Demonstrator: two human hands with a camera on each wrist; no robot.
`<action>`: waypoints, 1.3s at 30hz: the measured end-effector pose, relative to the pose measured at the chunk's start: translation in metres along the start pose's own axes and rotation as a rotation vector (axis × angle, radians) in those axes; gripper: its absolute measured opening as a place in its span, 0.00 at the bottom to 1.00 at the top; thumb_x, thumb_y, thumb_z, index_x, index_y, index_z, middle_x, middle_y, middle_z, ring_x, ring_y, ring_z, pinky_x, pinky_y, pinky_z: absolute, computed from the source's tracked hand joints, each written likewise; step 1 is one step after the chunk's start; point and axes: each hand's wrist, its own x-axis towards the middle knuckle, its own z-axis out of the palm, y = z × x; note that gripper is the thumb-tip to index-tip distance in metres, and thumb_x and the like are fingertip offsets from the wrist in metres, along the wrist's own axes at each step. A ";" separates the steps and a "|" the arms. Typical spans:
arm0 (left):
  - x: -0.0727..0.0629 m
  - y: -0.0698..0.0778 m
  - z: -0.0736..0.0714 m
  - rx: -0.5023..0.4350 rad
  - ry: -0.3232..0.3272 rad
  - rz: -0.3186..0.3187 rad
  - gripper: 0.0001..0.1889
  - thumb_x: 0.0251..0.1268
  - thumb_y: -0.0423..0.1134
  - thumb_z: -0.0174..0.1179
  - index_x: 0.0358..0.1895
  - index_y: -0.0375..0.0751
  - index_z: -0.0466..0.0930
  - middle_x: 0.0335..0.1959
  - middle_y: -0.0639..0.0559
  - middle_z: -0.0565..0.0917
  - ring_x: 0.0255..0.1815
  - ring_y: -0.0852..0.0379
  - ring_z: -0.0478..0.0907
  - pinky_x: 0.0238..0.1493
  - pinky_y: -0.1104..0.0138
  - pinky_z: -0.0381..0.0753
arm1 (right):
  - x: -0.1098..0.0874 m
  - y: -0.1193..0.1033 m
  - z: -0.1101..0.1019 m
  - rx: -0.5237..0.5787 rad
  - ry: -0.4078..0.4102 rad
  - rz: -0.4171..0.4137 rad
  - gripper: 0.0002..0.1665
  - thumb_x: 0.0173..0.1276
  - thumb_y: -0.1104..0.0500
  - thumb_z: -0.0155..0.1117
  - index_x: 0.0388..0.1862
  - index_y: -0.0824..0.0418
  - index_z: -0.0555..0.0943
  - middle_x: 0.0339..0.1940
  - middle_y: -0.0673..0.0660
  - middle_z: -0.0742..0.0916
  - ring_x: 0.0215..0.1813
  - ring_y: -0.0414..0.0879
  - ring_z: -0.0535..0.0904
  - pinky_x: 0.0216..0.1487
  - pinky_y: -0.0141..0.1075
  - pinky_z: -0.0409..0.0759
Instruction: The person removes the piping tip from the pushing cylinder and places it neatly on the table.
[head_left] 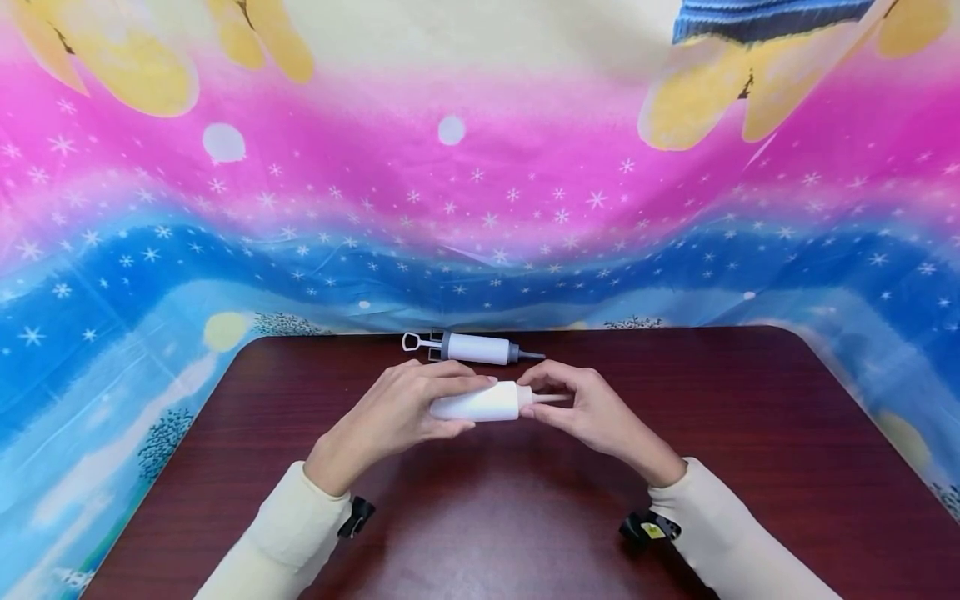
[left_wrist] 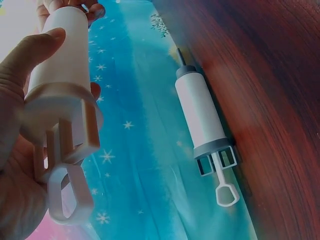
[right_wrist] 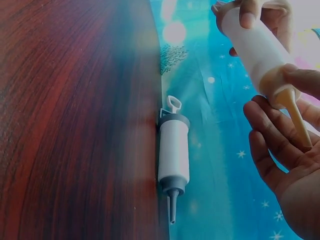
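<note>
Dark wood table: left edge slanting outward, tabletop running from it to the left sleeve. Left hand: curled around the barrel of the cream-ended syringe. That syringe: held above the table, lying crosswise between both hands, nozzle to the right. Grey-ended syringe: just beyond it, lying along the table's far edge, the patterned cloth behind. Right hand: thumb and finger pinching the nozzle collar; tabletop extending rightward to the slanting right edge.
</note>
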 end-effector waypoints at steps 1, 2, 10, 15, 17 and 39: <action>0.000 0.000 0.000 -0.001 -0.001 -0.001 0.28 0.59 0.46 0.78 0.65 0.56 0.85 0.58 0.59 0.88 0.42 0.58 0.86 0.44 0.63 0.86 | 0.000 0.000 0.000 -0.002 0.000 0.001 0.17 0.67 0.62 0.76 0.54 0.56 0.85 0.50 0.55 0.90 0.51 0.45 0.89 0.51 0.36 0.88; 0.000 0.000 0.000 -0.002 -0.003 -0.003 0.28 0.59 0.46 0.78 0.65 0.56 0.85 0.58 0.59 0.88 0.42 0.58 0.87 0.44 0.63 0.86 | 0.000 0.000 0.000 -0.007 0.002 0.000 0.17 0.67 0.62 0.76 0.54 0.56 0.85 0.50 0.55 0.90 0.51 0.45 0.88 0.51 0.36 0.88; 0.000 0.000 0.000 -0.015 -0.012 -0.023 0.28 0.59 0.46 0.78 0.65 0.56 0.85 0.58 0.59 0.88 0.43 0.58 0.87 0.44 0.63 0.86 | 0.001 -0.001 0.001 -0.054 0.015 -0.016 0.18 0.65 0.63 0.78 0.52 0.55 0.85 0.48 0.52 0.90 0.50 0.44 0.87 0.54 0.39 0.88; -0.001 -0.001 0.000 -0.006 -0.011 -0.026 0.28 0.60 0.47 0.78 0.66 0.57 0.85 0.58 0.60 0.88 0.43 0.58 0.86 0.44 0.63 0.85 | 0.000 0.000 0.001 -0.026 0.017 -0.013 0.15 0.68 0.61 0.75 0.52 0.55 0.85 0.48 0.52 0.90 0.49 0.45 0.87 0.53 0.37 0.87; -0.001 -0.001 0.000 -0.005 -0.011 -0.027 0.29 0.60 0.47 0.78 0.66 0.57 0.84 0.58 0.60 0.88 0.43 0.57 0.86 0.43 0.63 0.85 | 0.000 -0.001 0.001 -0.010 0.017 -0.013 0.13 0.70 0.61 0.74 0.52 0.55 0.85 0.47 0.53 0.90 0.49 0.45 0.87 0.52 0.36 0.87; -0.002 0.001 -0.004 -0.018 0.018 -0.018 0.28 0.58 0.46 0.79 0.64 0.56 0.85 0.58 0.59 0.88 0.47 0.58 0.87 0.45 0.63 0.85 | 0.002 -0.002 -0.002 -0.059 -0.034 -0.001 0.19 0.67 0.62 0.76 0.56 0.56 0.83 0.51 0.53 0.90 0.54 0.43 0.88 0.56 0.42 0.87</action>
